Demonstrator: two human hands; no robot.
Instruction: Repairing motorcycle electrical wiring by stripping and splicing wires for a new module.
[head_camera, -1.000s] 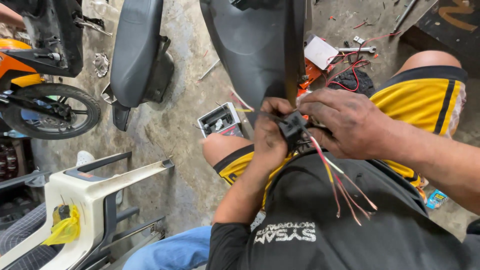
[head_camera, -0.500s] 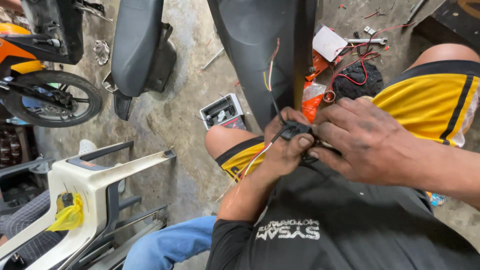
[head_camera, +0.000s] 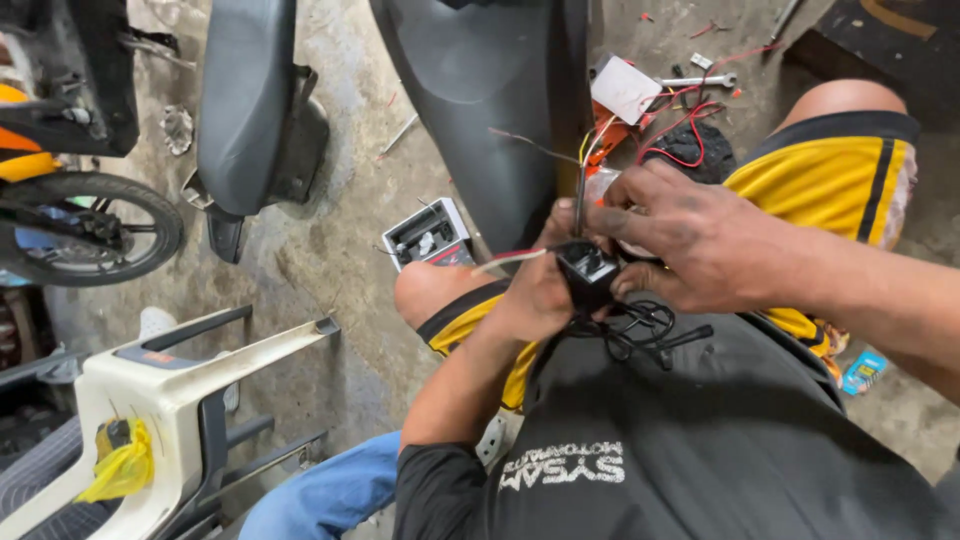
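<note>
The fingers of both hands close on one small black connector (head_camera: 587, 272) held above the person's lap: the left hand (head_camera: 535, 290) cups it from the left side, the right hand (head_camera: 700, 240) pinches it from the right and above. Thin wires run out of it; a white one (head_camera: 510, 261) sticks out to the left, a loop of black ones (head_camera: 640, 325) hangs just below, and a few more rise toward the dark panel behind.

Under the hands lie a black shirt (head_camera: 720, 440) and yellow shorts (head_camera: 830, 170), with both knees bare. The ground is rough, stained concrete floor (head_camera: 340, 220).

Just beyond the left knee sits one small grey box (head_camera: 430, 235). A white plastic chair (head_camera: 170, 390) stands at the near left with a yellow bag (head_camera: 120, 465) tucked in it, and bare floor lies open between it and the knee.

Further off, one big black body panel (head_camera: 480, 90) fills the top centre, and one black seat (head_camera: 245, 100) lies to its left. One wheel (head_camera: 90, 230) shows at the left edge. At the top right lie a white card (head_camera: 625, 88), red wires (head_camera: 680, 125) and one spanner (head_camera: 695, 80), close together.
</note>
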